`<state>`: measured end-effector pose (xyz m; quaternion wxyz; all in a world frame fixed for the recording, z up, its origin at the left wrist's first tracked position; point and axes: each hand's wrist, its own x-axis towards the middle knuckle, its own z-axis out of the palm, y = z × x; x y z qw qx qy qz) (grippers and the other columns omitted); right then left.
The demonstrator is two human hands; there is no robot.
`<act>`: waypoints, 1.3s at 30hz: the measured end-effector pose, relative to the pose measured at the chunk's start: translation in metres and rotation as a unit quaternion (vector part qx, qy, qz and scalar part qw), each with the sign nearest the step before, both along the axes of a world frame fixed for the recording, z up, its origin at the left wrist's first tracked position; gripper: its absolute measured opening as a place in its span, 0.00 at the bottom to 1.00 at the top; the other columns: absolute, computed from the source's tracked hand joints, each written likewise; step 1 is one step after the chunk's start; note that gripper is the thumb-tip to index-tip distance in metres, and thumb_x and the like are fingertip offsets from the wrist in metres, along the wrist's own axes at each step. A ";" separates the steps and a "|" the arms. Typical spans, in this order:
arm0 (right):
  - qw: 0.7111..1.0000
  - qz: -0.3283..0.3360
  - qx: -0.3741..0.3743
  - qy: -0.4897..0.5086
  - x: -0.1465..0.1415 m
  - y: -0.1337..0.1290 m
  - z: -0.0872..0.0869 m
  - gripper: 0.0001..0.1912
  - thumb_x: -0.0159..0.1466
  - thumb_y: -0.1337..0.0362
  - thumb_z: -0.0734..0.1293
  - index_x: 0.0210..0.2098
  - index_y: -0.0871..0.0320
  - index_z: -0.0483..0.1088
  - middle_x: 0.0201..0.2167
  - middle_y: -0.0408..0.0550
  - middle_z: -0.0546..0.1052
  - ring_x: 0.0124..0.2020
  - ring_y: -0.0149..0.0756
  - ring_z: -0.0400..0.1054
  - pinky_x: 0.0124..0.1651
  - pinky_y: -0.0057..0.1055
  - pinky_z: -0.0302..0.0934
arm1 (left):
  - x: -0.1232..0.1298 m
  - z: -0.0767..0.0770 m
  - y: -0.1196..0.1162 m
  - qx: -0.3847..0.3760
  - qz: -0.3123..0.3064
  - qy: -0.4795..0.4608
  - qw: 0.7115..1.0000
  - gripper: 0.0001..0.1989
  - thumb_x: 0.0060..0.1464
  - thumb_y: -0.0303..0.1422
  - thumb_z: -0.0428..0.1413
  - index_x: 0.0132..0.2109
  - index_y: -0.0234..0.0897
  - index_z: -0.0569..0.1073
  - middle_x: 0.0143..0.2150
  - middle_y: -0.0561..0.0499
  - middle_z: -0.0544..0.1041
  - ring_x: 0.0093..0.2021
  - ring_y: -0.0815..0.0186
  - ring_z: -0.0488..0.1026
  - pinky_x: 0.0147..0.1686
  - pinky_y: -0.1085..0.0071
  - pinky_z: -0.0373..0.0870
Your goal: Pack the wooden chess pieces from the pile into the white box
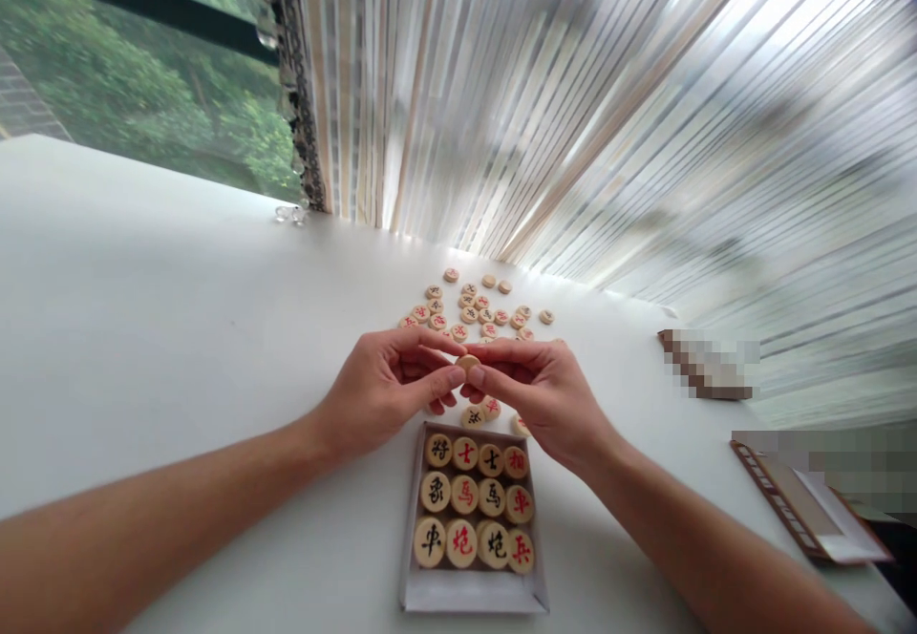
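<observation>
A round wooden piece (468,363) is pinched between the fingertips of my left hand (397,376) and my right hand (541,386), its face plain in this view. Just below my hands stands an open grey-white box (473,594). Inside it, round wooden pieces with red or black characters, such as a black-marked piece (431,540), stand in three rows. Between the hands and the box lie a few loose pieces, one with a black character (473,416); the right hand partly covers another.
Several loose pieces (459,332) are scattered on the white table (215,328) beyond my hands. A string curtain (458,90) hangs at the table's far edge. Clear beads (290,215) lie at the back left. A brown-framed object (780,500) is at the right.
</observation>
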<state>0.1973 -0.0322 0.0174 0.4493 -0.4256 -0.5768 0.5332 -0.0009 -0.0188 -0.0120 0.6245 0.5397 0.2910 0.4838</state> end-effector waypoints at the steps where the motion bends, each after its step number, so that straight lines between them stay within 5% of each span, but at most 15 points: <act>1: 1.000 0.000 0.019 -0.006 0.000 -0.001 0.000 0.16 0.56 0.57 0.84 0.42 0.54 0.87 0.33 0.50 0.87 0.32 0.39 0.82 0.38 0.37 0.81 | 0.000 0.000 0.000 -0.003 0.001 -0.010 1.000 0.17 0.53 0.37 0.74 0.45 0.33 0.81 0.32 0.48 0.86 0.28 0.65 0.81 0.29 0.72 0.81; 7: 0.980 -0.013 0.187 -0.064 -0.003 -0.010 0.004 0.15 0.62 0.62 0.81 0.49 0.52 0.86 0.40 0.50 0.83 0.34 0.37 0.82 0.37 0.33 0.81 | -0.002 0.003 0.002 -0.022 -0.033 -0.044 0.998 0.20 0.52 0.41 0.74 0.43 0.31 0.80 0.31 0.48 0.84 0.28 0.67 0.80 0.29 0.73 0.79; 16: 0.895 -0.053 0.363 -0.253 -0.005 -0.029 0.016 0.12 0.67 0.64 0.77 0.50 0.54 0.85 0.39 0.50 0.80 0.32 0.33 0.77 0.34 0.31 0.76 | -0.003 0.010 -0.004 -0.046 -0.120 -0.098 0.987 0.18 0.54 0.39 0.73 0.44 0.28 0.82 0.38 0.43 0.85 0.37 0.64 0.82 0.36 0.71 0.80; 22: 0.883 -0.019 0.384 -0.270 0.000 -0.039 0.022 0.14 0.67 0.66 0.76 0.53 0.55 0.82 0.43 0.52 0.81 0.31 0.31 0.77 0.33 0.29 0.75 | -0.002 0.008 -0.006 -0.095 -0.185 -0.134 0.969 0.26 0.51 0.39 0.75 0.53 0.32 0.78 0.43 0.42 0.85 0.42 0.59 0.83 0.45 0.64 0.79; 31: 0.874 -0.019 0.402 -0.274 0.004 -0.053 0.030 0.10 0.66 0.68 0.77 0.46 0.60 0.81 0.39 0.50 0.83 0.27 0.27 0.73 0.31 0.27 0.71 | 0.000 0.004 -0.007 -0.084 -0.236 -0.107 0.962 0.25 0.59 0.40 0.69 0.59 0.34 0.75 0.43 0.41 0.85 0.43 0.57 0.83 0.42 0.64 0.80; 35: 0.912 -0.061 0.332 -0.234 0.018 -0.068 0.027 0.11 0.63 0.68 0.79 0.45 0.58 0.81 0.36 0.47 0.82 0.26 0.27 0.71 0.29 0.27 0.69 | -0.001 0.007 -0.003 -0.105 -0.196 -0.096 0.970 0.24 0.57 0.41 0.66 0.57 0.32 0.75 0.38 0.42 0.86 0.30 0.63 0.79 0.26 0.72 0.73; 39: 0.925 -0.081 0.273 -0.251 0.039 -0.091 0.022 0.10 0.63 0.65 0.80 0.44 0.58 0.81 0.36 0.48 0.82 0.26 0.28 0.70 0.28 0.28 0.67 | -0.004 0.016 0.000 -0.093 -0.120 -0.083 0.985 0.25 0.51 0.41 0.64 0.52 0.28 0.75 0.34 0.40 0.85 0.24 0.63 0.75 0.21 0.73 0.67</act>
